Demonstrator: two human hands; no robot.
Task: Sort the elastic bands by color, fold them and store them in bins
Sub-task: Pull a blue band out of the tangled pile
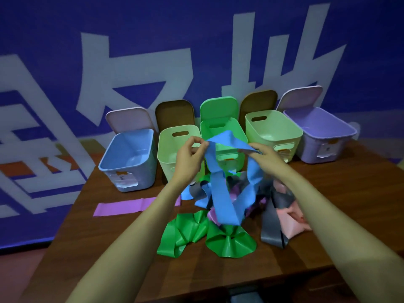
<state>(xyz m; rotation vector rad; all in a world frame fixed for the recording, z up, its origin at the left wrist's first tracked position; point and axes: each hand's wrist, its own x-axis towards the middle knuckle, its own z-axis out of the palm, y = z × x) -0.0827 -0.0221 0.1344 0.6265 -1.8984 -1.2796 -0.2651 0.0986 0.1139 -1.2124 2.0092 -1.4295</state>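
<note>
Fingers (197, 141) of the left hand (189, 157) pinch one upper corner of the blue band (223, 193). The right hand (265, 157) grips the same band further along its edge, its fingers closed on the material. Held well above the tabletop (349, 204), the band is spread between the two hands while its long tails hang into the mixed pile below. This posture probably serves to draw it free of the tangle and find its ends for folding.

Beneath it lie crumpled green bands (229, 241), a grey band (271, 228) and a pink band (293, 221), overlapping one another. A purple band (122, 207) lies flat and apart on the left.

Five open bins stand in a row at the far edge, with lids (129, 119) propped upright behind them, leaving each mouth free to receive a folded band: blue bin (131, 176), left pale green bin (170, 154), green bin (213, 127), right pale green bin (290, 147), purple bin (314, 149). The blue bin and the right pale green bin show bare interiors. The two middle bins are partly hidden by hands and band, and the purple bin's contents cannot be made out.

Sorting appears to be at an early stage, and the blue bin at far left is the likely destination.
</note>
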